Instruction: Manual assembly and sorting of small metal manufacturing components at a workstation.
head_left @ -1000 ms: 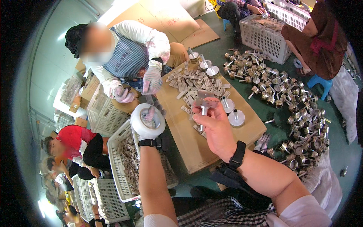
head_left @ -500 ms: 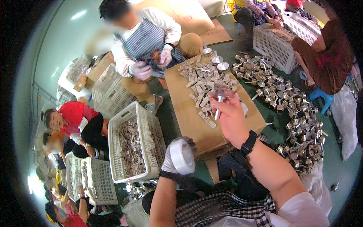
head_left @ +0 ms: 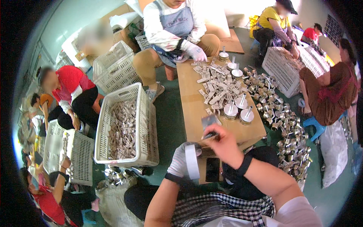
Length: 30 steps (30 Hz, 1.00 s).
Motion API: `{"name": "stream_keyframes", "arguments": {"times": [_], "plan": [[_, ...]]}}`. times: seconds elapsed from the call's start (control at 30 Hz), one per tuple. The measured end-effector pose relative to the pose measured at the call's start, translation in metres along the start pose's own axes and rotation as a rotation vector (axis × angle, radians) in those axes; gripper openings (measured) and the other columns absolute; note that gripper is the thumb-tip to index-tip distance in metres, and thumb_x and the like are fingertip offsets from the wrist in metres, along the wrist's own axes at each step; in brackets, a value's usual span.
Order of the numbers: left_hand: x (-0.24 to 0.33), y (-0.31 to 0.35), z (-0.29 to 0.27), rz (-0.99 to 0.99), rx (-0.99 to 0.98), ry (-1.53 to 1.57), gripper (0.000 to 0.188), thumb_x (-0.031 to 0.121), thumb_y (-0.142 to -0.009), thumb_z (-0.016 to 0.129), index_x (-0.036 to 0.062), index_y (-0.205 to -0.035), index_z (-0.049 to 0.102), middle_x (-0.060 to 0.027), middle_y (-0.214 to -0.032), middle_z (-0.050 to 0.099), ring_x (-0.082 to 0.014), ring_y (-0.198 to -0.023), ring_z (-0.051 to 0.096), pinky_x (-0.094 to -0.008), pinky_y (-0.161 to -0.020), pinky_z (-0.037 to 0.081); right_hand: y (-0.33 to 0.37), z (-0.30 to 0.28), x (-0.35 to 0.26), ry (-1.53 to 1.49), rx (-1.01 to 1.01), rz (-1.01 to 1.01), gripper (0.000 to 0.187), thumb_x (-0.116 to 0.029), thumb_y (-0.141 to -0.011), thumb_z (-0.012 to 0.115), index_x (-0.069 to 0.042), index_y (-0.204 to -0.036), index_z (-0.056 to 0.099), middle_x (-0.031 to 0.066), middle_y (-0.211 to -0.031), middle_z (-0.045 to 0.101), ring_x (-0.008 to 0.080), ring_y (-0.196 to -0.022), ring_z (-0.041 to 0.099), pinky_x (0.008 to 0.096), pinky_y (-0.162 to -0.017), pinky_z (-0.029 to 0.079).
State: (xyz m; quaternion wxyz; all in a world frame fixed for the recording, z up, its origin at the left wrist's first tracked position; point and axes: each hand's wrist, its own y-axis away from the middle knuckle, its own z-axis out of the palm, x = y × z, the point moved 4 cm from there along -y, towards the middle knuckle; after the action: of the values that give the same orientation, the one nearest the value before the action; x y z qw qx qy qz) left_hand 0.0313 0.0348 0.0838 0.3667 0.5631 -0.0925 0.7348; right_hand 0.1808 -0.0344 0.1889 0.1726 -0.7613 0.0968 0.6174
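Note:
My left hand (head_left: pixel 177 162), in a grey and white glove, holds a roll of white tape (head_left: pixel 192 162) beside the near edge of a cardboard box (head_left: pixel 189 117) used as a table. My bare right hand (head_left: pixel 227 145) is closed just right of it, gripping a shiny metal part (head_left: pixel 210 123) that is blurred and partly hidden by the fingers. On the box lies a heap of small pale flat pieces (head_left: pixel 219 89). Several round metal parts with white tops and upright stems, such as one stemmed cup (head_left: pixel 230 110), stand around the heap.
A pile of metal cups (head_left: pixel 283 125) covers the floor on the right. At left stands a white crate (head_left: pixel 147 136) of pale pieces. Across the box sits a co-worker (head_left: pixel 174 26), a gloved hand at its far edge. A dark phone (head_left: pixel 213 169) lies near my knees.
My right hand has come back from over the box toward my left hand, still holding a metal part. The view has shifted, and the co-worker's gloved hand now reaches the box.

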Motion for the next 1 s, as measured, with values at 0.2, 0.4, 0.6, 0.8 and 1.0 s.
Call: {"name": "stream_keyframes", "arguments": {"times": [0.2, 0.4, 0.6, 0.8, 1.0], "plan": [[-0.029, -0.015, -0.003, -0.319, 0.022, 0.697, 0.025, 0.021, -0.092, 0.042, 0.0025, -0.101, 0.055, -0.0164, -0.098, 0.062, -0.0322, -0.087, 0.061, -0.0421, -0.083, 0.05, 0.023, 0.041, -0.001, 0.352, -0.15, -0.025, 0.062, -0.029, -0.063, 0.082, -0.004, -0.106, 0.045, 0.0174, -0.101, 0.053, 0.0329, -0.088, 0.057, 0.0388, -0.077, 0.047], [-0.038, 0.005, -0.002, -0.094, -0.075, 0.603, 0.028, 0.004, -0.08, 0.062, 0.0016, -0.107, 0.055, -0.0127, -0.106, 0.062, -0.0251, -0.093, 0.062, -0.0363, -0.083, 0.051, 0.045, 0.049, -0.008, 0.549, -0.284, 0.086, 0.062, -0.024, -0.066, 0.079, -0.004, -0.112, 0.042, 0.0208, -0.104, 0.048, 0.0359, -0.086, 0.056, 0.0399, -0.075, 0.049], [-0.018, 0.012, 0.0, -0.113, -0.118, 0.148, 0.056, -0.013, -0.062, 0.074, 0.0008, -0.112, 0.054, -0.0083, -0.106, 0.063, -0.0164, -0.095, 0.061, -0.0309, -0.082, 0.051, 0.075, 0.05, -0.004, 0.657, -0.363, -0.259, 0.051, -0.012, -0.068, 0.072, -0.007, -0.109, 0.044, 0.0205, -0.101, 0.046, 0.0399, -0.086, 0.053, 0.0446, -0.072, 0.048], [-0.011, 0.012, -0.001, -0.35, 0.007, 0.55, 0.021, 0.017, -0.089, 0.05, 0.0018, -0.099, 0.06, -0.0083, -0.088, 0.066, -0.0192, -0.072, 0.064, -0.0298, -0.066, 0.054, 0.089, 0.056, -0.008, 0.572, -0.37, -0.354, 0.044, -0.011, -0.072, 0.066, -0.008, -0.11, 0.046, 0.0219, -0.094, 0.046, 0.0404, -0.083, 0.052, 0.0444, -0.068, 0.047], [-0.035, 0.014, -0.002, -0.448, -0.069, 0.69, 0.023, 0.018, -0.09, 0.046, 0.0016, -0.101, 0.059, -0.0124, -0.091, 0.066, -0.0234, -0.078, 0.065, -0.0336, -0.073, 0.054, 0.081, 0.055, -0.012, 0.503, -0.357, -0.257, 0.045, -0.016, -0.074, 0.069, -0.008, -0.11, 0.043, 0.0236, -0.094, 0.046, 0.0416, -0.081, 0.054, 0.045, -0.069, 0.048]]}}
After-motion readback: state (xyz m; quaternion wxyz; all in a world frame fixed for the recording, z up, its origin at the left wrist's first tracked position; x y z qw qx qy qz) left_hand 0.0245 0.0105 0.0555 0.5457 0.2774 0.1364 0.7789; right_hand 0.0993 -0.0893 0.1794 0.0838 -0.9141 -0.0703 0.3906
